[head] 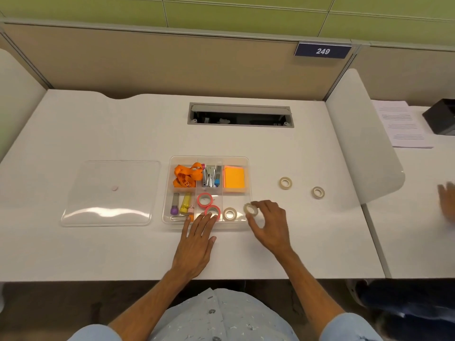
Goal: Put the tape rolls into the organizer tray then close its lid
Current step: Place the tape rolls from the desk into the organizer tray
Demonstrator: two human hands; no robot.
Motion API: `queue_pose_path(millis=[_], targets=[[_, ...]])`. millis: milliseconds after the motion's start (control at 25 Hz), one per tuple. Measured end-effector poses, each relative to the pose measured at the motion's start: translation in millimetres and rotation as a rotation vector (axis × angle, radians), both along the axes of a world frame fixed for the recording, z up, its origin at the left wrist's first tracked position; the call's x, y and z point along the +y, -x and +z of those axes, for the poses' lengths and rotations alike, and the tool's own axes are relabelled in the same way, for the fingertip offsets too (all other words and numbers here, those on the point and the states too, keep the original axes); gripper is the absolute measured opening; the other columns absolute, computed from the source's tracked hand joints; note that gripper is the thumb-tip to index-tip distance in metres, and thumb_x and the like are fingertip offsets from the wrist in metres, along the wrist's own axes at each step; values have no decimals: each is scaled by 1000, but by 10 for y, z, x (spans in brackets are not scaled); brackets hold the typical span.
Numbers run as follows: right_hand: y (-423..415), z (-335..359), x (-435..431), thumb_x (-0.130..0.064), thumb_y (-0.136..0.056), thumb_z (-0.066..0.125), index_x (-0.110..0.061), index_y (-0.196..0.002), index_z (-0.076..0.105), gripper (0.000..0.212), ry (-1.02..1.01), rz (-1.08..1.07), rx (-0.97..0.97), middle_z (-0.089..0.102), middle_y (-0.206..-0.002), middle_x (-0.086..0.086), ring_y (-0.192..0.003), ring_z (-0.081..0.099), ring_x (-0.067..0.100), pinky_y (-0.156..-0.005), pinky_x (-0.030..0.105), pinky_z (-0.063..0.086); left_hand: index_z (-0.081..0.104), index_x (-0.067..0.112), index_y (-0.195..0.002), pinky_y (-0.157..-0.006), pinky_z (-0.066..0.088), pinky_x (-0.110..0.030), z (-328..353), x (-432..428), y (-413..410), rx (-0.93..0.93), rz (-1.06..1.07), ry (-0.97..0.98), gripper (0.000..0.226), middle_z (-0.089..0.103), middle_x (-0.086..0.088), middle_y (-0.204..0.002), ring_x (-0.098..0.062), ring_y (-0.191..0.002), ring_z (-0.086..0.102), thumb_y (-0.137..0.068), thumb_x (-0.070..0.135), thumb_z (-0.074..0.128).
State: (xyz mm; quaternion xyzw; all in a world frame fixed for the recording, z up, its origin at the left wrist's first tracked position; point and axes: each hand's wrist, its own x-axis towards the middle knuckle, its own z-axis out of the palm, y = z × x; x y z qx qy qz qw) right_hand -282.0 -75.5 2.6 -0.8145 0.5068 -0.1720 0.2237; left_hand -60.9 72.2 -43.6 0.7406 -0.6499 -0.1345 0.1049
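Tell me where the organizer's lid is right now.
In the head view, the clear lid lies flat on the white desk, just left of the organizer tray and off it, away from both hands.

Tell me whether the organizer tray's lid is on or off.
Off. The clear lid lies flat on the desk, left of the organizer tray and apart from it; the tray's compartments are uncovered.
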Motion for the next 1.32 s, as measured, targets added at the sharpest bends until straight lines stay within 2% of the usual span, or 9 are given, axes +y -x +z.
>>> queue_pose_path(millis=[160,400,520,680,840,920,1080,1320], targets=[[-93,-47,54,-50,-102,62,-29,-130,69,36,3,63,132,63,-141,-9,-133,56,13,-119,38,41,28,23,-166,-134,19,-61,9,-4,17,20,18,-18,59,32,-3,-174,-24,-163,24,-111,40,42],[-110,-38,27,-39,-104,59,-30,-136,65,34,17,144,157,52,-159,-6,-150,46,16,-129,43,30,29,23,-166,-133,19,-62,15,2,20,13,30,-28,59,32,-3,-174,-25,-163,23,-110,40,42],[-91,-1,-46,-33,-104,61,-29,-135,67,32,10,95,110,54,-158,-5,-148,47,17,-127,45,34,27,23,-166,-133,20,-61,18,4,13,-6,38,-24,59,31,-3,-174,-24,-164,23,-111,40,40],[169,21,-248,-17,-102,63,-25,-133,69,32,-3,-85,28,58,-150,-4,-140,53,18,-118,44,41,27,22,-166,-132,23,-62,8,-54,76,-23,2,-21,58,32,-3,-174,-24,-163,24,-111,39,36],[307,62,-429,-9,-99,62,-21,-134,68,38,-57,-240,39,59,-147,0,-136,54,25,-113,47,41,27,22,-166,-132,22,-62,7,-27,61,-11,21,-32,58,31,-3,-174,-24,-164,22,-111,39,39],[299,115,-576,-10,-99,60,-19,-144,60,45,-105,-277,122,54,-153,3,-142,50,28,-117,48,40,26,23,-166,-133,21,-61,-6,-8,71,-15,26,-35,59,29,-2,-175,-23,-164,21,-111,39,40],[228,171,-762,-19,-101,58,-18,-160,38,63,-177,-264,319,30,-170,3,-157,32,25,-127,49,32,26,22,-166,-131,24,-62,-36,18,25,-48,15,-34,59,31,-3,-174,-23,-163,23,-111,39,38],[258,92,-672,-17,-100,56,-20,-158,41,60,-130,-239,423,33,-169,2,-157,34,22,-128,43,32,28,22,-166,-130,29,-62,-50,-5,45,-40,20,-25,59,36,-3,-172,-24,-162,29,-111,43,24]])
